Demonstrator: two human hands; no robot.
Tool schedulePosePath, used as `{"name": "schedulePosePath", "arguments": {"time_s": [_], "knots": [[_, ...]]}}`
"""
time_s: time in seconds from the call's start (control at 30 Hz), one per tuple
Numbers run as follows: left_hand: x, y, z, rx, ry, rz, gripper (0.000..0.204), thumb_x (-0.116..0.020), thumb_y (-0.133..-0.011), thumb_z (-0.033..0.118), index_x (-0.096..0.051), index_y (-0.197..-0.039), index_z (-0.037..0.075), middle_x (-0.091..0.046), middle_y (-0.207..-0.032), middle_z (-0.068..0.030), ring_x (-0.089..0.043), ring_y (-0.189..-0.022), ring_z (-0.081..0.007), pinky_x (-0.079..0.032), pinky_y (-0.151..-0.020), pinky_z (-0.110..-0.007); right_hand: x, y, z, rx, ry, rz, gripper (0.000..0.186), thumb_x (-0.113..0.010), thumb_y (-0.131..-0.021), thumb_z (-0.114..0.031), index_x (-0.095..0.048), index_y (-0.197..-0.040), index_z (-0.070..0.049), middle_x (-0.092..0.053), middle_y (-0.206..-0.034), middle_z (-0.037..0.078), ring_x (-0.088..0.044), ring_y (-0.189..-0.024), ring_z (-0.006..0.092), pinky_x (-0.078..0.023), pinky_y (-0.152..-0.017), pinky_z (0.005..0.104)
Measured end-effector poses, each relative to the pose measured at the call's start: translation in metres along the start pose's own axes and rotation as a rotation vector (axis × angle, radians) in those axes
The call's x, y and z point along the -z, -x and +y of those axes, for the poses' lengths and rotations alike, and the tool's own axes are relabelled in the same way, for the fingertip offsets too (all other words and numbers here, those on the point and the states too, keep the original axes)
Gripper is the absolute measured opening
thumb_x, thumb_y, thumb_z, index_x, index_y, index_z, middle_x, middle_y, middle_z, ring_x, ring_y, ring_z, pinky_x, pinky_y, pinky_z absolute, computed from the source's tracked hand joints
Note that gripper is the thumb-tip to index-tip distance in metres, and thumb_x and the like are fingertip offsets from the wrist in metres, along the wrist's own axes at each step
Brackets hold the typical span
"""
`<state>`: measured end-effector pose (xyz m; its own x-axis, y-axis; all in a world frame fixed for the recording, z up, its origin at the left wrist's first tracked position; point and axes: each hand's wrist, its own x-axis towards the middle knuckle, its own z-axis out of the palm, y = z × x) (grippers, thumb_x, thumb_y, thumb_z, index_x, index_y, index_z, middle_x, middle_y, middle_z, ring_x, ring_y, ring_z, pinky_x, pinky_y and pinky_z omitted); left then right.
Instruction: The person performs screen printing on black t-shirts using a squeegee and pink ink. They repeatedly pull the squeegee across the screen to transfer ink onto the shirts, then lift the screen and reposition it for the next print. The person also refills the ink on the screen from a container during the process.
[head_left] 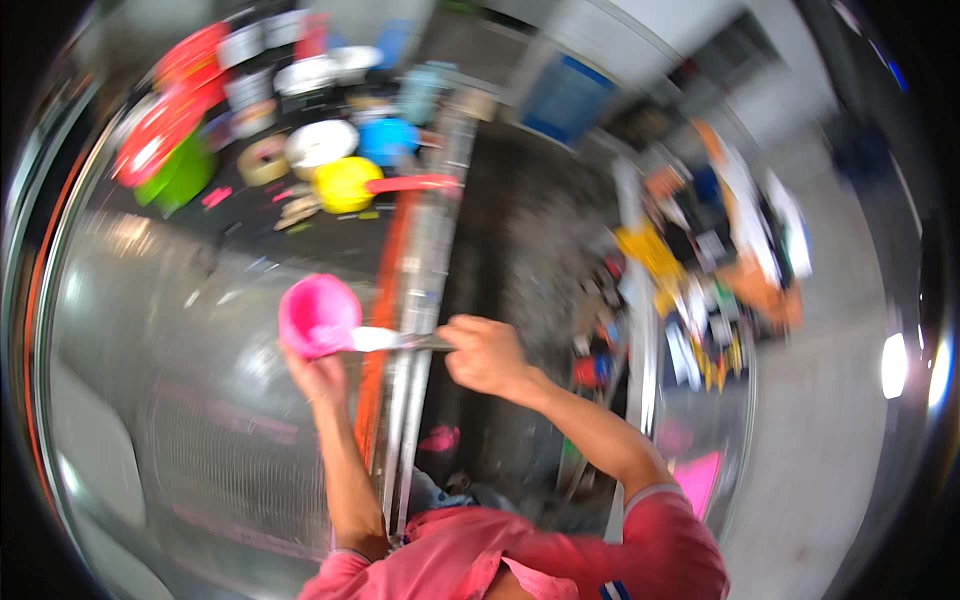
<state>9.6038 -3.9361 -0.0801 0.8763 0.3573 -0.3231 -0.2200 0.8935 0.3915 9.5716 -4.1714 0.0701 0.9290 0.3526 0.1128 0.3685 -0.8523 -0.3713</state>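
My left hand point(318, 374) grips a bright pink bowl point(320, 316) from below, its fingers partly hidden behind it. The bowl is tipped so that its pink inside shows. My right hand point(484, 352) is closed round the handle of a spatula point(375, 339). Its pale blade points left and meets the bowl's right rim in the picture; blur hides whether it touches. Beyond the bowl, a yellow pot point(344, 185) with a red stick-like handle point(415, 183) across it stands on the bench.
A shiny metal-and-glass bench point(225, 400) lies under my left arm. At its far end are a green bucket point(180, 172), a tape roll point(263, 161), a blue tub point(388, 141) and several cans. A cluttered second bench point(700, 410) stands right, across a dark floor gap point(530, 240).
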Motion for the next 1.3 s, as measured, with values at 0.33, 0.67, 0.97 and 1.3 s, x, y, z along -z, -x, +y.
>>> {"name": "schedulePosePath", "arguments": {"time_s": [0.33, 0.67, 0.97, 1.3], "knots": [[-0.038, 0.212, -0.098, 0.72, -0.367, -0.417, 0.062, -0.056, -0.095, 0.044, -0.041, -0.142, 0.007, -0.046, -0.142, -0.0151, -0.043, -0.132, -0.0348, -0.037, -0.11, -0.055, 0.048, 0.321, -0.048, -0.706, -0.104, 0.326, 0.028, -0.068, -0.08, -0.019, -0.063, -0.106, -0.009, -0.06, -0.091, 0.01, -0.063, -0.088, 0.0277, -0.054, -0.07, 0.0407], [-0.06, 0.553, -0.252, 1.33, -0.72, -1.049, 0.053, -0.037, -0.102, 0.05, -0.051, -0.133, 0.01, -0.056, -0.13, -0.0066, -0.054, -0.12, -0.0234, -0.044, -0.102, -0.044, 0.153, 0.69, -0.085, -0.918, 0.591, 0.661, 0.029, -0.061, -0.081, -0.016, -0.068, -0.109, -0.019, -0.059, -0.089, 0.005, -0.059, -0.081, 0.0214, -0.049, -0.068, 0.0361], [-0.015, 0.742, -0.31, 1.635, -0.74, -1.199, 0.048, -0.054, -0.096, 0.041, -0.053, -0.13, 0.006, -0.06, -0.127, -0.0084, -0.056, -0.12, -0.0226, -0.044, -0.104, -0.042, 0.135, 0.865, -0.148, -1.383, 0.517, 0.823, 0.035, -0.067, -0.076, -0.006, -0.071, -0.11, -0.013, -0.063, -0.088, 0.007, -0.062, -0.078, 0.0244, -0.051, -0.065, 0.0352], [0.03, 0.815, -0.329, 1.775, -0.87, -1.458, 0.052, -0.051, -0.094, 0.043, -0.054, -0.129, 0.005, -0.061, -0.124, -0.0084, -0.058, -0.116, -0.0224, -0.046, -0.1, -0.04, 0.051, 0.903, -0.201, -1.702, 0.193, 1.134, 0.028, -0.066, -0.083, -0.008, -0.07, -0.11, -0.011, -0.064, -0.089, 0.008, -0.064, -0.075, 0.0282, -0.052, -0.066, 0.0386]]}}
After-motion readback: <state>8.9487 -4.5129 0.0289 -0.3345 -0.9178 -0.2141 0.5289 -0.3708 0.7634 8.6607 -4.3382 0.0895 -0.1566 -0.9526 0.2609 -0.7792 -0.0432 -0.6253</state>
